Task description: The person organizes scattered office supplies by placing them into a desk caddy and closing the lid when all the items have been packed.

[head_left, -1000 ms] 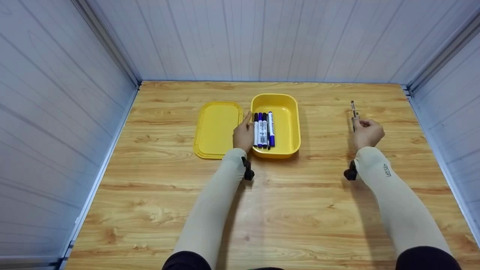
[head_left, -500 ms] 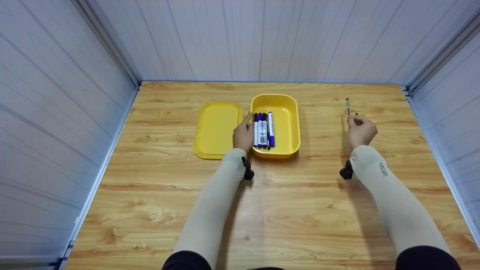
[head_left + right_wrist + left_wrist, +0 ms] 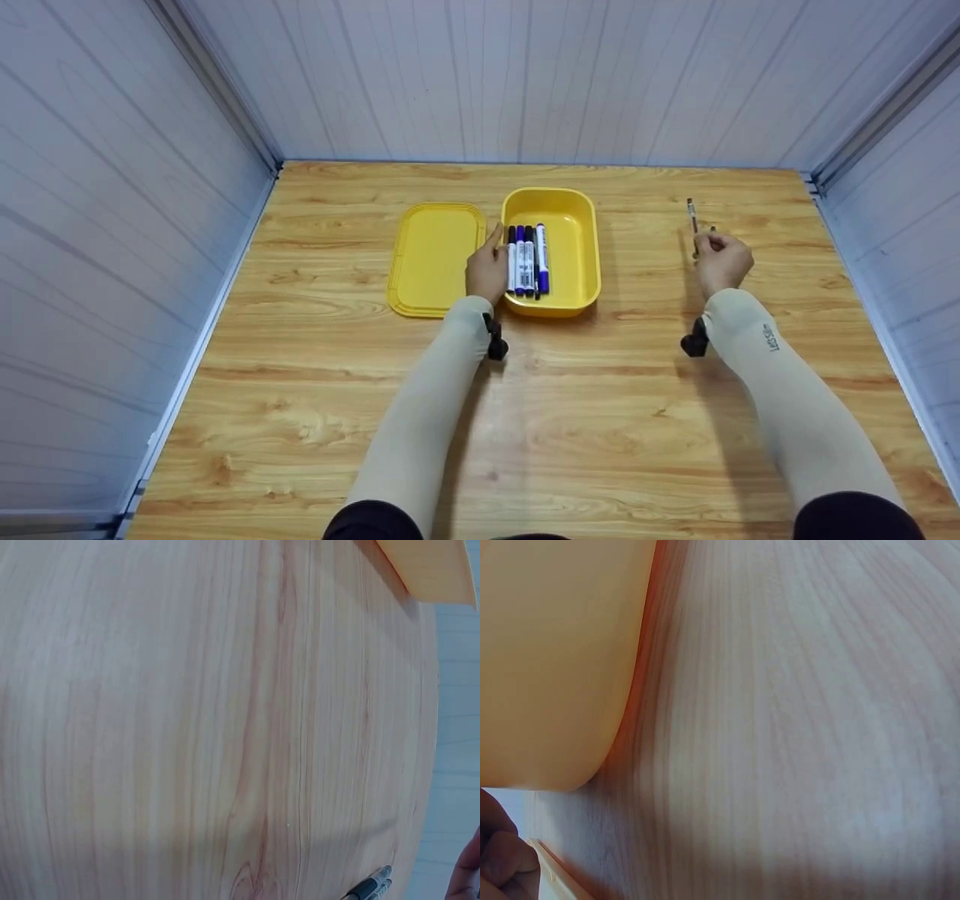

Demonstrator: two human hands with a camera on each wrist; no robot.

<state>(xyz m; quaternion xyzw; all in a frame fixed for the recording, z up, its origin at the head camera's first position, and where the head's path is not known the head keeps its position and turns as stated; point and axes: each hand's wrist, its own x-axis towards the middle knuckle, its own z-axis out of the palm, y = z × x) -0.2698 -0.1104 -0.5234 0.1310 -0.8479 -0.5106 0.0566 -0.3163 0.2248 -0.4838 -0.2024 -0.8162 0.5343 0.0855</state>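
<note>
My left hand [image 3: 487, 271] holds the left rim of an open yellow plastic box [image 3: 574, 304], one finger lying along its edge. In the left wrist view the box's wall [image 3: 555, 652] fills the upper left, with curled fingers [image 3: 510, 862] below it. Several white markers [image 3: 530, 262] with black or purple-blue ends lie side by side in the box, along with a slim dark pen. On the right, my right hand [image 3: 725, 262] pinches a slim clear pen [image 3: 691, 214] pointing away from me. The end of another pen [image 3: 713, 229] peeks out behind that hand.
A yellow lid [image 3: 435, 259] lies flat just left of the box. Pale panel walls [image 3: 480, 82] enclose the wooden table [image 3: 562, 435] at the back and sides. Low in the right wrist view, clear-ended pens [image 3: 369, 886] show near the hand.
My right hand has moved a little left, and the slim pen with it, now slightly more tilted. The left hand, the box and the markers have stayed in place.
</note>
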